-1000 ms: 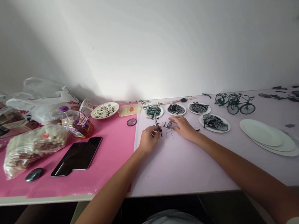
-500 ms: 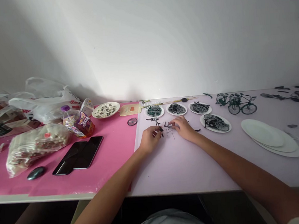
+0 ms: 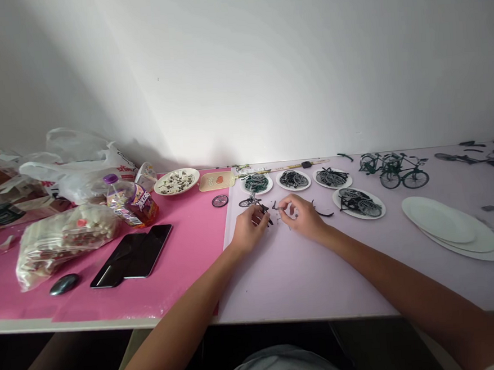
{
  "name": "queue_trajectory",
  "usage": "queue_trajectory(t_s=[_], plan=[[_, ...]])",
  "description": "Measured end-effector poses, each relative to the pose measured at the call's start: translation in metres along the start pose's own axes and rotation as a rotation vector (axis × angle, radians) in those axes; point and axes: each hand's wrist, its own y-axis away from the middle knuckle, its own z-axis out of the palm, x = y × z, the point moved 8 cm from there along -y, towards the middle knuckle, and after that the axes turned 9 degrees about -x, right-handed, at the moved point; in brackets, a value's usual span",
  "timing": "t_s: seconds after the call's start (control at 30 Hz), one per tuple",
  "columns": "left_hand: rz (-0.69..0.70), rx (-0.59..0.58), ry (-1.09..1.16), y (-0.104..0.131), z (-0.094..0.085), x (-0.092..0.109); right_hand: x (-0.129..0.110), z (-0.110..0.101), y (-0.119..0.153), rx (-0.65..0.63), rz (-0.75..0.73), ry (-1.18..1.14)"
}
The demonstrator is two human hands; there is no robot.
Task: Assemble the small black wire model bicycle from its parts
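My left hand (image 3: 248, 230) is closed on a partly built model bicycle (image 3: 250, 201), tilted, with a wheel showing beyond my fingers. Just to its right, my right hand (image 3: 303, 219) has thumb and forefinger pinched together; whatever lies between them is too small to name. Small dark parts (image 3: 275, 205) lie on the table between the two hands. A curved black strip (image 3: 326, 214) rests right of my right hand. On the pink side, a single loose black wheel (image 3: 220, 200) lies flat.
Beyond my hands, plates of bicycle parts (image 3: 294, 188) line the wall. Finished green bicycles (image 3: 402, 174) stand at the right, behind stacked white plates (image 3: 439, 219). Phones (image 3: 148, 251), a drink bottle (image 3: 130, 201) and a stuffed plastic bag (image 3: 67, 240) occupy the left.
My right hand's fingers have drawn in to a tighter pinch. The model bicycle in my left hand has turned, so its wheel shows more. The view has shifted slightly.
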Motion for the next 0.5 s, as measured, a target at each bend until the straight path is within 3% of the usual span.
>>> queue_trajectory(t_s=[0.17,0.5], plan=[[-0.004,0.020,0.000,0.000,-0.001,-0.004,-0.024,-0.003,-0.001,0.023,-0.101,-0.028],[0.015,-0.002,-0.034,0.001,-0.001,0.003,-0.030,-0.002,-0.001,0.034,-0.184,-0.041]])
